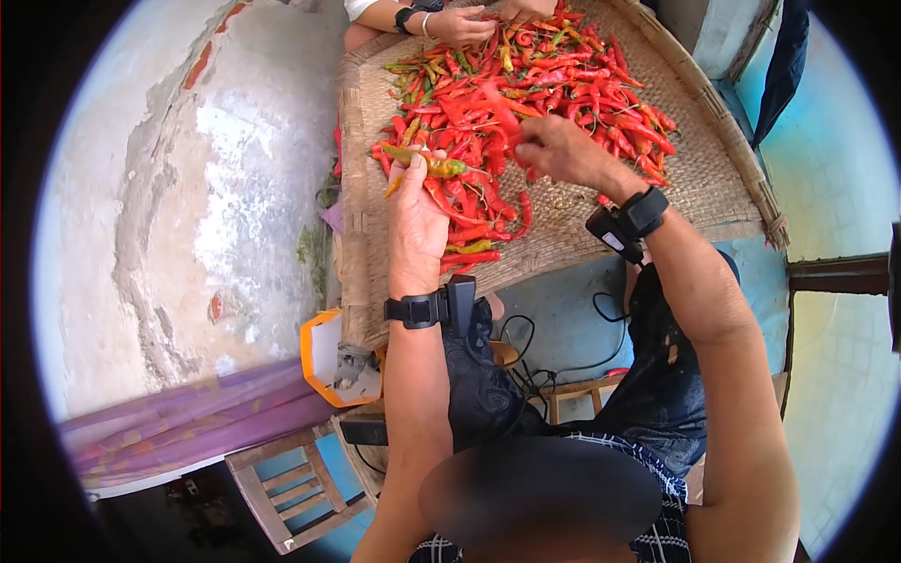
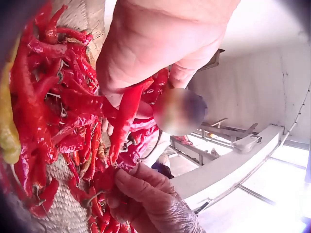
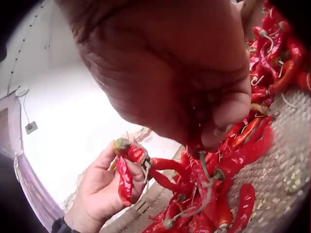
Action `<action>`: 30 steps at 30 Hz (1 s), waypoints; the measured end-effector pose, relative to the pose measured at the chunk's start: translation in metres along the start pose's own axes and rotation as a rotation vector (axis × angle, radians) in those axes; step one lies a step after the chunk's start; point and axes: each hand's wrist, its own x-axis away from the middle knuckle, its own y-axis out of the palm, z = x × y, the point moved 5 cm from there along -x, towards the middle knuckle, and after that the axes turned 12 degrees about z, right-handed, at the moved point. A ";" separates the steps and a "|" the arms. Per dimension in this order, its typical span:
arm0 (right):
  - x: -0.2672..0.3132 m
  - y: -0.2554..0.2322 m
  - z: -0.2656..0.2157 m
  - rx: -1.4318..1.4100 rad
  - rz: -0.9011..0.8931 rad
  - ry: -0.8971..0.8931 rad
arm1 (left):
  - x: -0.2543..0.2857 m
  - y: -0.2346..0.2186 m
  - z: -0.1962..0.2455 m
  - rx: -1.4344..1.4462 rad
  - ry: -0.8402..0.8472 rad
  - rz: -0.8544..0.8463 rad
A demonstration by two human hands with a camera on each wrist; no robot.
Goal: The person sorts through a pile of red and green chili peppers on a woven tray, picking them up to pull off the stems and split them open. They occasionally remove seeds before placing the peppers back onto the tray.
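My left hand [image 1: 418, 211] holds several chili peppers, among them a yellow-green one [image 1: 436, 167] lying across the fingers and a red one [image 2: 129, 116] that hangs down in the left wrist view. To its right, over the pile of red chili peppers [image 1: 563, 84], is my right hand [image 1: 572, 155]. Its thumb and curled fingers pinch a red chili pepper [image 1: 502, 113], blurred in the head view; the right wrist view shows red and a green stem [image 3: 202, 165] at the fingertips. The back of the hand hides most of that grip.
The peppers lie on a large woven mat [image 1: 694, 141] with a raised rim [image 1: 718, 103]. Another person's hands [image 1: 460, 25] work at the far edge. A bare wall [image 1: 235, 188] stands at left, an orange-edged box [image 1: 324, 361] and wooden chair [image 1: 300, 488] below it. Black cables [image 1: 540, 375] trail beneath.
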 end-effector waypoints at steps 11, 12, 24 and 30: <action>-0.022 -0.030 0.014 -0.427 0.153 0.195 | 0.006 0.006 -0.008 -0.132 -0.024 0.059; -0.023 -0.031 0.012 -0.427 0.154 0.195 | 0.006 0.008 -0.009 -0.138 -0.008 0.044; 0.000 0.015 -0.028 -0.183 0.011 -0.018 | 0.008 0.010 -0.020 -0.225 -0.075 -0.068; 0.005 -0.004 -0.019 -0.328 -0.020 0.189 | 0.010 0.004 -0.020 -0.341 -0.116 -0.006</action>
